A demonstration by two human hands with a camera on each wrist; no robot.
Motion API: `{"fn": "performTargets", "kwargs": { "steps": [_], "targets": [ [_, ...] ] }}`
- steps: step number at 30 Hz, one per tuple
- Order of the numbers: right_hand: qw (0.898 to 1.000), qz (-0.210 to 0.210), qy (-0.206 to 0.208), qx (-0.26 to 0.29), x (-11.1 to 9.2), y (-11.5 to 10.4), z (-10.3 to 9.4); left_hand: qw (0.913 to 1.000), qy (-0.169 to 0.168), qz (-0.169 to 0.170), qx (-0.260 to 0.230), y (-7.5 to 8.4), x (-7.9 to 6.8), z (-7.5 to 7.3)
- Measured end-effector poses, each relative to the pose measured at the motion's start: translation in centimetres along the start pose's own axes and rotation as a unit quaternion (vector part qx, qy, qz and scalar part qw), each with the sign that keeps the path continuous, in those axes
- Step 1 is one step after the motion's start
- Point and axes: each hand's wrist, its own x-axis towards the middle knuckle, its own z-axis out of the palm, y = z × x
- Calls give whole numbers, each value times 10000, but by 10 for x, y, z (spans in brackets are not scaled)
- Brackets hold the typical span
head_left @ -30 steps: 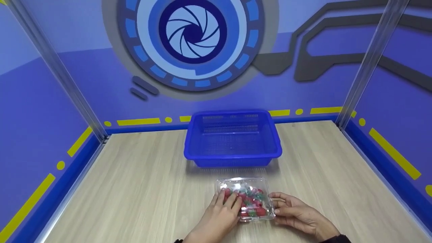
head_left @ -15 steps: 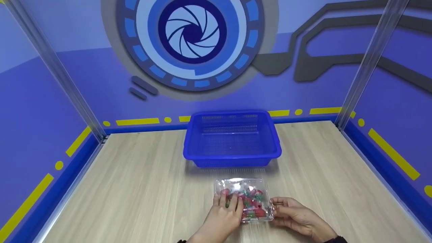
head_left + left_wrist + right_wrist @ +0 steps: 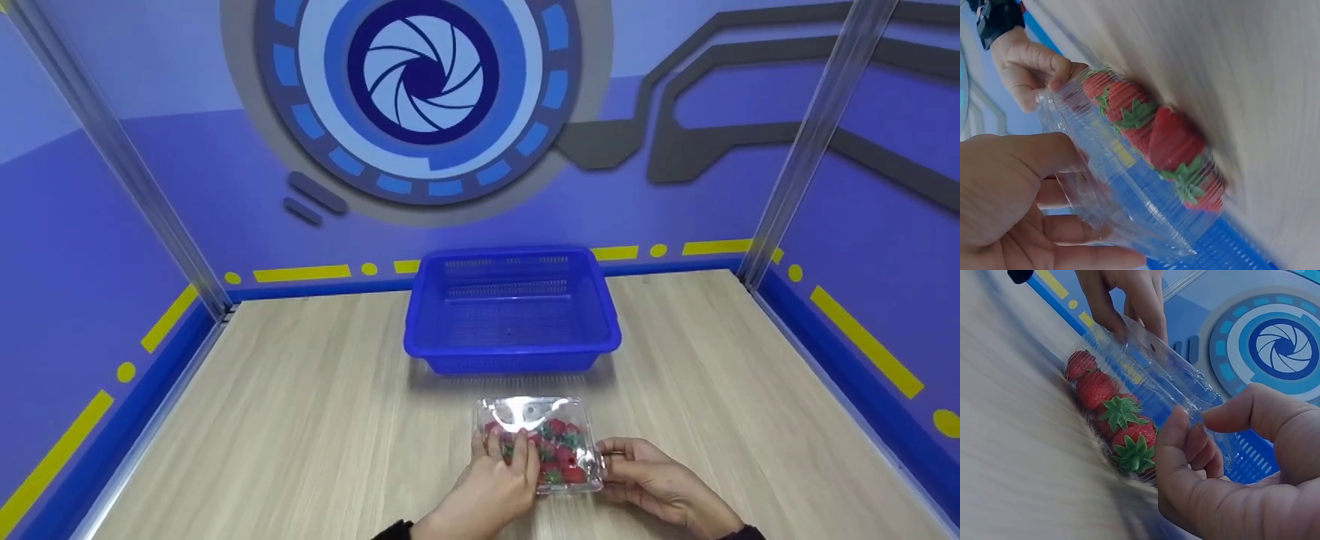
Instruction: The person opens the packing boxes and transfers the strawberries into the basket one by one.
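A clear plastic clamshell box (image 3: 536, 409) holding red strawberries (image 3: 571, 475) with green leaves sits low in the middle of the head view. Over the left part of its lid, my left hand (image 3: 487, 487) rests with fingers spread and nearly straight; in the left wrist view its thumb (image 3: 1044, 152) lies against the lid's near edge. At the box's right side, my right hand (image 3: 667, 480) pinches the rim between thumb and curled fingers, seen close up in the right wrist view (image 3: 1252, 484). Through the clear wall, several strawberries (image 3: 1098, 389) show in a row.
Directly behind the box stands a blue plastic basket (image 3: 514, 351) with slotted sides and nothing in it. Wood-grain tabletop (image 3: 315, 420) surrounds both. Blue printed walls (image 3: 360, 217) enclose the table at the back and sides, joined by metal corner posts.
The bright reflection on the lid has widened and shifted. Both hands stay on the box, the right one slightly lower along its edge than a second ago; the basket stays put.
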Motion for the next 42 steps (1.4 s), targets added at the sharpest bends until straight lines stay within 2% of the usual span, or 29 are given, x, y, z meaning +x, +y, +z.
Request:
{"fn": "performTargets", "kwargs": {
  "steps": [4,12,16,21,25,27,29,33,34,36,37,38,39,41,42],
  "targets": [
    [9997,80,193,-150,2,0,3,9999,116,30,101,-8,0,-2],
    [9974,-81,497,-516,2,-1,9,9951,922,-370,-3,-41,9,-12],
    [9974,-86,539,-475,2,-2,10,9944,976,-397,-124,-46,8,-14],
    [9977,-25,543,-404,4,-4,12,9924,870,-685,-539,-53,5,-13],
    [9971,57,548,-522,6,-8,10,9822,874,-1066,-1274,-65,2,-10],
    [9962,64,578,-648,8,-11,8,9719,913,-1307,-1733,-72,0,-8],
    [9955,38,575,-754,12,-15,5,9574,1011,-1571,-2200,-79,-3,-4],
    [9945,-31,485,-931,24,-24,0,9180,1281,-2174,-3061,-96,-9,4],
    [9944,-35,441,-963,27,-28,-2,9052,1284,-2328,-3314,-100,-11,5],
    [9923,-18,404,-1172,34,-35,-6,8742,1202,-2616,-3909,-109,-17,7],
    [9903,-18,415,-1328,37,-39,-7,8544,1100,-2744,-4273,-113,-20,8],
    [9878,-5,429,-1500,41,-44,-8,8261,945,-2878,-4752,-116,-24,9],
    [9843,-22,425,-1714,44,-48,-9,7894,767,-3013,-5293,-118,-28,11],
    [9751,-77,524,-2152,51,-56,-11,7017,474,-3253,-6321,-120,-38,15],
    [9711,-112,585,-2309,55,-59,-12,6545,354,-3364,-6762,-120,-44,18]
  ]
}}
